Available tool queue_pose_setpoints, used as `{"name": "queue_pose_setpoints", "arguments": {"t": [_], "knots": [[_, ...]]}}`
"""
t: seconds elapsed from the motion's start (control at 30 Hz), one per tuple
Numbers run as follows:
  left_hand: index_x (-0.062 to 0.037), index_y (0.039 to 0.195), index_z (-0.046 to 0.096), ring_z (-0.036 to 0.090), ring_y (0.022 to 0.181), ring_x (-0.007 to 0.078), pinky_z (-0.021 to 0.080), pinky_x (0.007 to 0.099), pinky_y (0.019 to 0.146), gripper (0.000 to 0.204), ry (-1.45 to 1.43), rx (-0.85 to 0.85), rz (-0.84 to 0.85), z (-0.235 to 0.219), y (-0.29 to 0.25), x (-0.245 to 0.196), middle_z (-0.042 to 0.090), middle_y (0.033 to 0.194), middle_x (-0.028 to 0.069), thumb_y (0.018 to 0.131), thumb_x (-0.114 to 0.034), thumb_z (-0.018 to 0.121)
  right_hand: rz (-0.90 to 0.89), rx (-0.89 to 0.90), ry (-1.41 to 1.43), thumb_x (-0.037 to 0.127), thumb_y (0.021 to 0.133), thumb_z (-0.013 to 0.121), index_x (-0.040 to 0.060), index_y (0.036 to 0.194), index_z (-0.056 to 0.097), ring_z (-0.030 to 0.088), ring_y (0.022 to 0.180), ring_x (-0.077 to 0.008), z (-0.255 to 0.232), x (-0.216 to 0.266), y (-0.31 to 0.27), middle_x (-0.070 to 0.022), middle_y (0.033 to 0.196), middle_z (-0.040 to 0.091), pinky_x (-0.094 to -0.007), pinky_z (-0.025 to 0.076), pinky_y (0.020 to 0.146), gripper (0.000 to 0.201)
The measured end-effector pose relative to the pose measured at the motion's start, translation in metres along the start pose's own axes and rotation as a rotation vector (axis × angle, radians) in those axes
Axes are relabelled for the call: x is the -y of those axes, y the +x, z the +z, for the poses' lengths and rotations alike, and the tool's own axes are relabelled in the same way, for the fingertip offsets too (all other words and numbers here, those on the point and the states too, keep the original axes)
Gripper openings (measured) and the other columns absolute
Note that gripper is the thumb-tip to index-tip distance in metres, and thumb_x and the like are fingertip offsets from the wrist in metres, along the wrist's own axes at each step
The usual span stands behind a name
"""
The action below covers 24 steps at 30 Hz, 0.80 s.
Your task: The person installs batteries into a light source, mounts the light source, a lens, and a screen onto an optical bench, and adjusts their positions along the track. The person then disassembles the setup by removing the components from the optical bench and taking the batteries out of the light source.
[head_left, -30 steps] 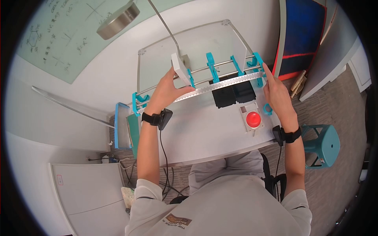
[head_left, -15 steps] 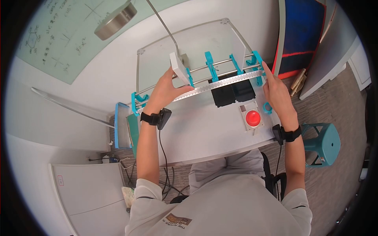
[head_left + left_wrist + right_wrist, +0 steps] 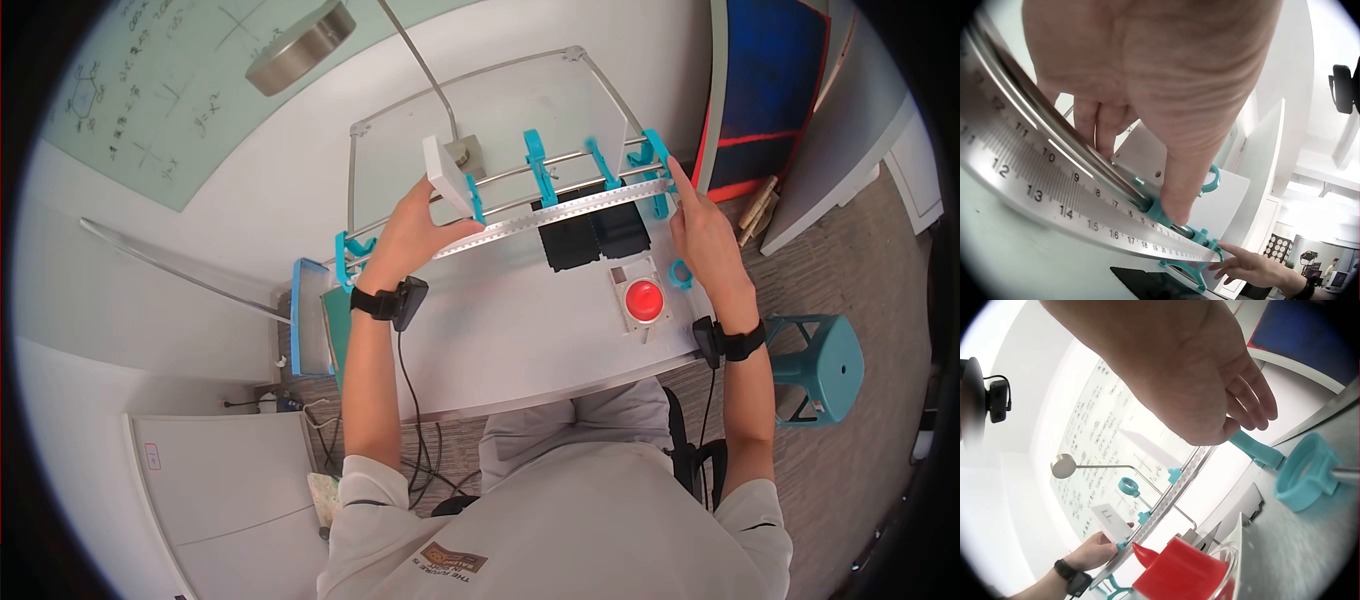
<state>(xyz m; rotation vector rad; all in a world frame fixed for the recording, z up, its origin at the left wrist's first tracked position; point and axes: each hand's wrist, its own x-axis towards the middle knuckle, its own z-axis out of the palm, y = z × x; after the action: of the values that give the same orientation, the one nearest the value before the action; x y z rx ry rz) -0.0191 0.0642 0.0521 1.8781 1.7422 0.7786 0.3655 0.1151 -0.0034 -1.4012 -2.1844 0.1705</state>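
An optical bench with metal rods (image 3: 505,178), a ruler scale (image 3: 560,211) and a teal end support (image 3: 655,148) spans the table. My left hand (image 3: 412,232) grips a teal slider (image 3: 475,200) carrying an upright white plate (image 3: 450,178). In the left wrist view the thumb presses the slider (image 3: 1159,214), with fingers behind the plate. My right hand (image 3: 705,245) rests at the right end support, index finger extended along it. Between the hands stand a teal ring holder (image 3: 1128,486) and a second white plate (image 3: 1154,449) on its own slider.
Nearer me on the table (image 3: 480,350) sits a red cylinder with a pointed tip (image 3: 1179,569) on a white base. Beside it lies a loose teal ring (image 3: 680,276). Black pieces (image 3: 575,245) lie beneath the bench. A lamp (image 3: 300,50) overhangs the back left; a stool (image 3: 825,370) stands right.
My left hand has shifted a little to the left along the rods, and the slider with its white plate has moved with it. The right hand stays at the end support.
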Motion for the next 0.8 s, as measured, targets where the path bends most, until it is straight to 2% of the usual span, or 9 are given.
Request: {"name": "queue_pose_setpoints", "arguments": {"t": [0.1,0.17,0.27,0.47,0.57,0.8], "knots": [[0.0024,0.141,0.053,0.060,0.129,0.0363,0.046,0.0419,0.109,0.083,0.007,-0.001,-0.022,-0.004,-0.004,0.000,0.064,0.135,0.0214,0.075,-0.029,0.091,-0.007,-0.017,0.009,-0.003,0.089,0.057,0.0067,0.157,0.035,0.064,0.092,-0.0397,0.001,0.000,0.000,-0.0226,0.101,0.065,-0.0506,0.053,0.083,0.072],[0.0017,0.131,0.061,0.066,0.116,0.0291,0.047,0.0376,0.104,0.069,0.035,-0.057,0.000,-0.006,-0.008,0.001,0.070,0.124,0.0179,0.075,-0.027,0.090,-0.011,-0.045,0.016,-0.003,0.089,0.056,0.0086,0.157,0.036,0.065,0.089,-0.0400,0.005,-0.003,0.000,-0.0235,0.099,0.065,-0.0505,0.053,0.082,0.072],[0.0014,0.132,0.060,0.065,0.118,0.0293,0.047,0.0376,0.104,0.070,0.023,-0.058,0.027,-0.009,-0.010,0.008,0.069,0.126,0.0181,0.076,-0.027,0.090,0.033,-0.034,-0.005,-0.003,0.089,0.056,0.0104,0.157,0.037,0.066,0.085,-0.0404,0.009,-0.006,0.001,-0.0243,0.095,0.065,-0.0505,0.054,0.079,0.072],[0.0008,0.140,0.055,0.063,0.121,0.0302,0.047,0.0384,0.105,0.078,0.034,-0.034,0.001,-0.016,-0.017,0.016,0.067,0.131,0.0183,0.077,-0.028,0.090,0.006,-0.034,-0.004,-0.004,0.089,0.055,0.0102,0.157,0.039,0.065,0.081,-0.0401,0.009,-0.006,0.004,-0.0238,0.090,0.064,-0.0506,0.053,0.076,0.071],[0.0007,0.134,0.059,0.060,0.128,0.0346,0.047,0.0419,0.108,0.072,0.004,-0.027,-0.038,-0.023,-0.019,0.015,0.066,0.130,0.0190,0.075,-0.027,0.091,-0.034,-0.052,0.017,-0.005,0.090,0.055,0.0092,0.157,0.039,0.065,0.081,-0.0399,0.008,-0.008,0.001,-0.0239,0.090,0.063,-0.0506,0.052,0.076,0.070],[0.0006,0.131,0.060,0.061,0.127,0.0337,0.047,0.0409,0.108,0.069,-0.015,-0.074,0.011,-0.029,-0.026,0.034,0.067,0.128,0.0183,0.075,-0.026,0.091,-0.045,-0.042,0.017,-0.004,0.090,0.055,0.0082,0.157,0.038,0.065,0.083,-0.0402,0.007,-0.007,0.001,-0.0239,0.093,0.064,-0.0497,0.052,0.076,0.069]]}}
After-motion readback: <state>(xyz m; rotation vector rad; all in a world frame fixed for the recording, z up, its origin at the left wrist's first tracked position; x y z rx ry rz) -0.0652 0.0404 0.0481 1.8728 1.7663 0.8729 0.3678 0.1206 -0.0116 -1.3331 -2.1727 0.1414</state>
